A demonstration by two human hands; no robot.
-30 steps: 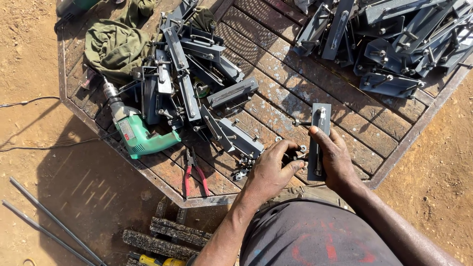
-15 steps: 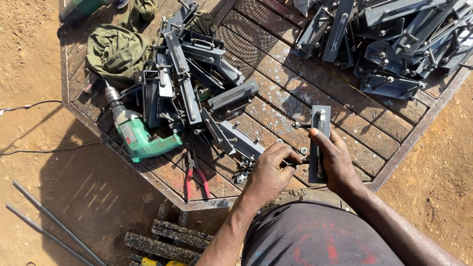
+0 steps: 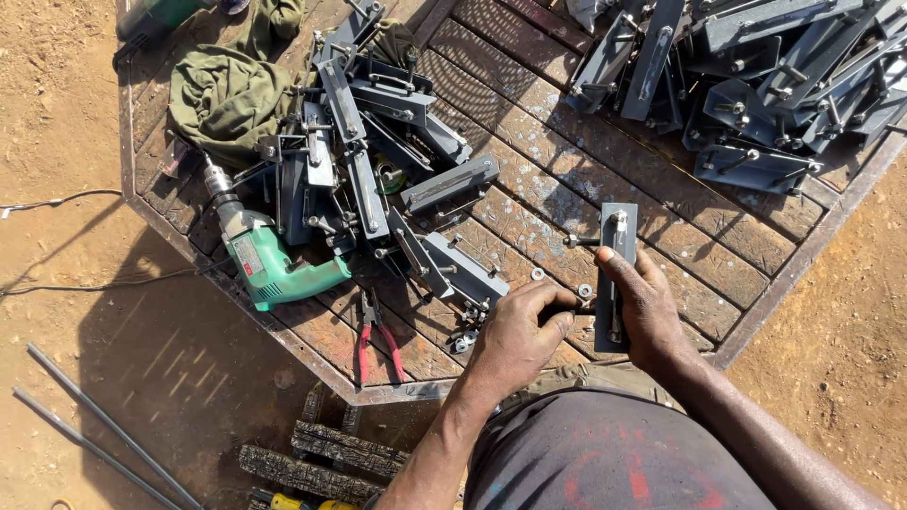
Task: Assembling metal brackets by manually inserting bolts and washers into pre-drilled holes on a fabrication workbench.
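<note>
Right hand [image 3: 652,312] grips a flat grey metal bracket [image 3: 616,274] upright on the slatted table [image 3: 756,274], thumb along its face; left hand [image 3: 520,335], closed, now presses against the bracket's lower left edge, nearer than a second ago, when it sat a little apart; what its fingers pinch cannot be told. A bolt [image 3: 581,241] projects from the bracket's left side; loose washers [image 3: 584,291] lie just beside. Green drill [image 3: 274,269], red-handled pliers [image 3: 373,335] and a heap of like brackets [image 3: 378,179] lie unchanged to the left.
</note>
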